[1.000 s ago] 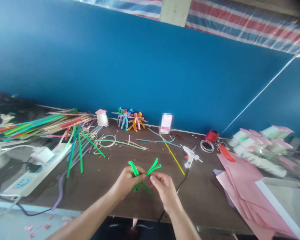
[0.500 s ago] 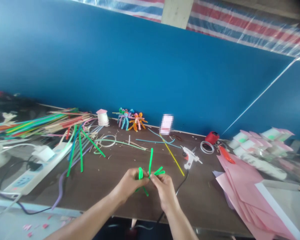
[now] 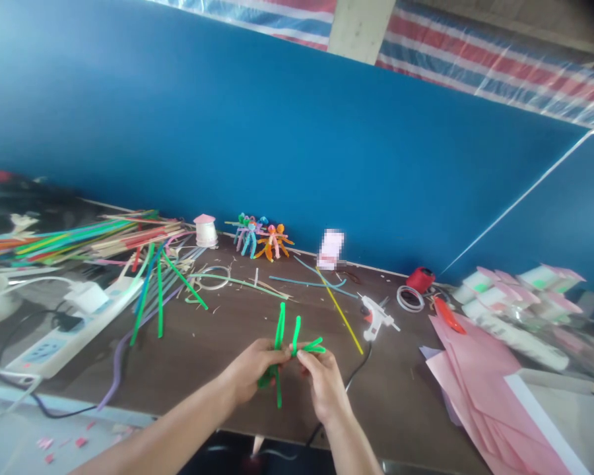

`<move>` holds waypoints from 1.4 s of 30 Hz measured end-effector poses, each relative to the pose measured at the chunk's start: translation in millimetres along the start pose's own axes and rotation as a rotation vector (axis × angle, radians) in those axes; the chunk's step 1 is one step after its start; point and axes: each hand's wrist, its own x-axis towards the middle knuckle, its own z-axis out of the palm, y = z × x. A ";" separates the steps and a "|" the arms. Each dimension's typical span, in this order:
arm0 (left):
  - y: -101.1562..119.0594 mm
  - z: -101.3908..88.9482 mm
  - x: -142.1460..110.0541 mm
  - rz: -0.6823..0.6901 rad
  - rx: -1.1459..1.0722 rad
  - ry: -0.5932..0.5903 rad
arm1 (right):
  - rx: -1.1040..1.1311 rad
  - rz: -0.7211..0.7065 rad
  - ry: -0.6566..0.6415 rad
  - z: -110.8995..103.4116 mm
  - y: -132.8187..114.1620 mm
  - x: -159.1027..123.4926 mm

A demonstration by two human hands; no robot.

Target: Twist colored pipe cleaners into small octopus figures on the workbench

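Observation:
Both hands meet above the front of the dark table, working on bright green pipe cleaners point(image 3: 280, 324). My left hand point(image 3: 255, 369) is closed round the bent green stems, with one end rising above the fingers and another hanging below. Pinched in my right hand point(image 3: 321, 379) are more green ends, which fan out to the right, and one piece stands up between the hands. How the stems join is hidden by the fingers. Farther back stand small pipe cleaner figures point(image 3: 273, 243) in orange, pink, blue and green.
Loose coloured pipe cleaners point(image 3: 94, 237) spread at the left beside a white power strip point(image 3: 74, 330). A white glue gun point(image 3: 377, 318) lies right of my hands, near a yellow pipe cleaner point(image 3: 344, 315). Pink sheets point(image 3: 468, 382) and small paper houses point(image 3: 495, 297) fill the right side.
The green stems in my left hand have turned, so a long end now points up and another hangs lower. The upright piece between my hands sits lower.

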 end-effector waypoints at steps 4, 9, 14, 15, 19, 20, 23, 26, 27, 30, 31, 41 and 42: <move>-5.6 -2.9 4.3 -0.209 -0.193 -0.024 | 0.078 0.070 -0.101 -8.1 5.7 3.3; -4.6 -7.5 1.7 0.211 0.145 0.157 | 0.246 0.205 -0.097 -13.2 10.9 3.5; -2.2 -16.5 -3.9 0.721 0.710 0.265 | 0.357 0.364 -0.158 -4.0 5.5 -2.4; -2.2 -17.9 -5.2 0.794 0.793 0.248 | 0.358 0.366 -0.173 -1.3 3.2 -3.5; -2.0 -21.3 -9.0 0.941 0.969 0.166 | 0.291 0.296 -0.151 4.8 -3.9 -6.3; -2.0 -21.5 -9.4 0.952 0.972 0.157 | 0.250 0.268 -0.149 5.0 -4.7 -6.6; -1.7 -19.4 -10.5 0.926 0.900 0.146 | 0.082 0.201 -0.203 3.7 -5.9 -6.8; -0.8 -12.9 -11.6 0.808 0.741 0.163 | -0.100 0.150 -0.221 2.2 -7.9 -6.2; -0.4 -10.4 -11.7 0.747 0.670 0.162 | -0.159 0.126 -0.223 1.8 -9.0 -5.8; 0.7 -5.4 -10.0 0.503 0.397 0.105 | -0.309 0.045 -0.229 0.9 -13.2 -4.5; 1.0 -5.3 -8.9 0.420 0.295 0.081 | -0.347 0.029 -0.230 0.4 -14.7 -4.0; 4.8 -18.5 -2.2 -0.165 -0.252 -0.249 | -0.660 -0.241 -0.387 -16.3 -33.3 -3.0; 5.4 -18.6 -2.5 -0.173 -0.248 -0.256 | -0.675 -0.238 -0.413 -18.1 -34.7 -2.3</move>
